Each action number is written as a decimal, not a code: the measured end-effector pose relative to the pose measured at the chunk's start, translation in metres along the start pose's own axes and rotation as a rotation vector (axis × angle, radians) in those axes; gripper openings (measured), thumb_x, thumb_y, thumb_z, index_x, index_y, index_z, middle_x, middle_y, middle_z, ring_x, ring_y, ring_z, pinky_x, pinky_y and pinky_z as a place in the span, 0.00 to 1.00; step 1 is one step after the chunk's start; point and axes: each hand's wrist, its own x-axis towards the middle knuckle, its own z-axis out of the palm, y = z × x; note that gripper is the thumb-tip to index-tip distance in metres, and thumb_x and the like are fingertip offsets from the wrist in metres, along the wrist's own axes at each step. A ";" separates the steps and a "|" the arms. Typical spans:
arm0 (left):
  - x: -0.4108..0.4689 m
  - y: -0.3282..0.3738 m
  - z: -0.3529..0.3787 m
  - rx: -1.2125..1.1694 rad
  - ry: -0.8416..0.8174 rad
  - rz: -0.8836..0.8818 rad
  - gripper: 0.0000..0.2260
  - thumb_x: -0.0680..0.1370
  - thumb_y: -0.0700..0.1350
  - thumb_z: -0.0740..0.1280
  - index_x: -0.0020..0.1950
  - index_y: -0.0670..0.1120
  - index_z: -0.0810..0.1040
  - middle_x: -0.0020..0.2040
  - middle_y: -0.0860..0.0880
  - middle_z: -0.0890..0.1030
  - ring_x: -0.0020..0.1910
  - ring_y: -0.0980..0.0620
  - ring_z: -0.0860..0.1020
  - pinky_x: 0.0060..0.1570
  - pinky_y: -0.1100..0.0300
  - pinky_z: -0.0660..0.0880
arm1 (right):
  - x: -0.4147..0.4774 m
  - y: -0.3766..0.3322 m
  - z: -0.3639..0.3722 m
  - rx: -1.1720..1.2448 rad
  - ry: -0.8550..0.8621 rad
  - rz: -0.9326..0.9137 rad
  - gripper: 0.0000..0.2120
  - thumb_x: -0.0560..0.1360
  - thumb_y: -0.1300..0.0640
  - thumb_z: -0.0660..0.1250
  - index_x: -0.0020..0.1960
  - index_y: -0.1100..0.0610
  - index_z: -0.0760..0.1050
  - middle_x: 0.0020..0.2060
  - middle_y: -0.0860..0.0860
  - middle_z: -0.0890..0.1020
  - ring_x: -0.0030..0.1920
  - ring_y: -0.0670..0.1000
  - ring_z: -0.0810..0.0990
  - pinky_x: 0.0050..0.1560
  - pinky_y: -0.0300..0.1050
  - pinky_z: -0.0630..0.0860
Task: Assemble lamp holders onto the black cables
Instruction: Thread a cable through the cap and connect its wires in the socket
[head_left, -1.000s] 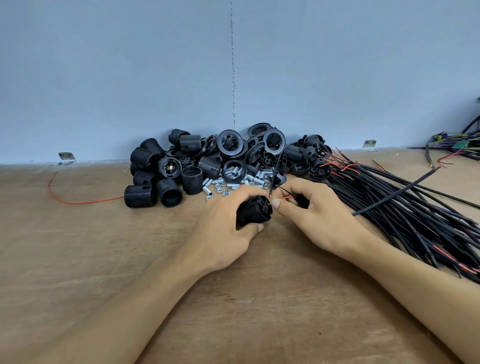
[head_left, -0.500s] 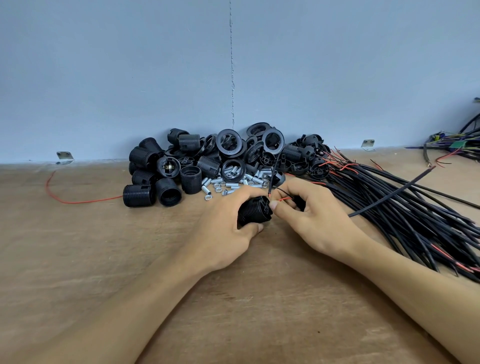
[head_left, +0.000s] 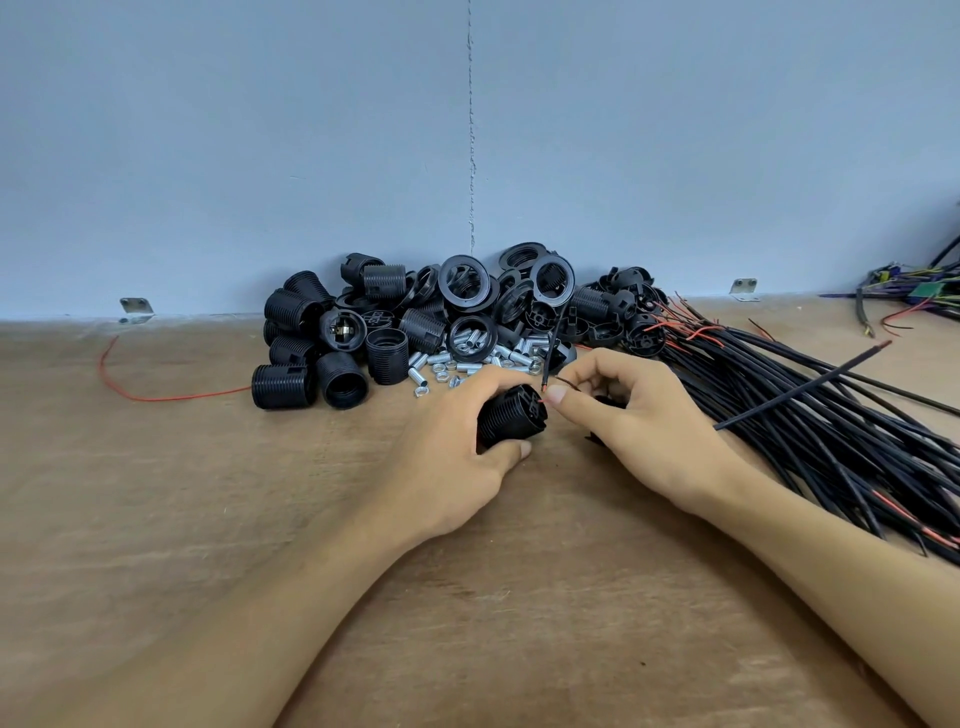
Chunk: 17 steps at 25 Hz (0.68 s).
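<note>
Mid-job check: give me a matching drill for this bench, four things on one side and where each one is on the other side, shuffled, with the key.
Things
1. ribbed lamp holder
2. single black cable
3. loose red wire
4. silver tubes and nuts

Places
A. alone on the table, left of the pile of black parts
B. held by the right hand, slanting over the bundle of cables
C. at the near foot of the pile of black parts
D. gripped in the left hand

Pairs: 1-D, 2-B, 3-A, 4-C
</note>
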 end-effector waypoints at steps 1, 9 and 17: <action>0.000 0.000 0.000 -0.005 -0.003 -0.001 0.21 0.74 0.43 0.76 0.63 0.59 0.77 0.55 0.63 0.82 0.58 0.63 0.78 0.60 0.54 0.78 | 0.000 0.000 0.000 -0.008 0.000 -0.003 0.05 0.76 0.54 0.73 0.41 0.50 0.80 0.34 0.46 0.77 0.36 0.44 0.72 0.41 0.41 0.70; 0.001 0.000 0.000 0.021 0.000 0.021 0.21 0.73 0.44 0.76 0.63 0.61 0.77 0.54 0.63 0.82 0.56 0.63 0.79 0.59 0.55 0.78 | -0.001 -0.003 0.003 -0.178 -0.012 -0.045 0.08 0.78 0.54 0.70 0.40 0.49 0.78 0.34 0.50 0.79 0.38 0.49 0.75 0.44 0.48 0.72; -0.001 0.004 -0.001 0.095 0.000 0.053 0.22 0.74 0.44 0.76 0.63 0.62 0.77 0.52 0.64 0.83 0.53 0.67 0.77 0.52 0.74 0.72 | -0.003 -0.006 0.002 -0.220 -0.038 -0.039 0.10 0.78 0.56 0.69 0.38 0.53 0.75 0.32 0.50 0.76 0.36 0.48 0.71 0.43 0.48 0.70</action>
